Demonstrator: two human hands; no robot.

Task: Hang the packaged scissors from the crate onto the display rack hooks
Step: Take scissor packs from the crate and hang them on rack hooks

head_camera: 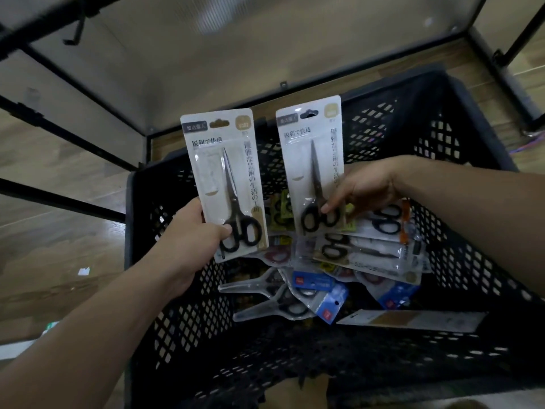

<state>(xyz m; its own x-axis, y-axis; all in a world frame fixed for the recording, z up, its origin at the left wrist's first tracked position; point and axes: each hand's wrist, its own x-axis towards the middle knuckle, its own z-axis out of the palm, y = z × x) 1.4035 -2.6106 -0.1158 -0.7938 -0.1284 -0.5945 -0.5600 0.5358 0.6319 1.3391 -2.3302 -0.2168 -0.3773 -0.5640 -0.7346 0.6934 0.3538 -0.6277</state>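
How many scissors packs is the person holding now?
2: left pack in the left hand, right pack in the right hand. More lie in the crate, some perhaps hidden.

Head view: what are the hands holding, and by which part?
The left hand grips the left scissors pack by its lower left edge; the right hand pinches the right scissors pack low down, at the handles.
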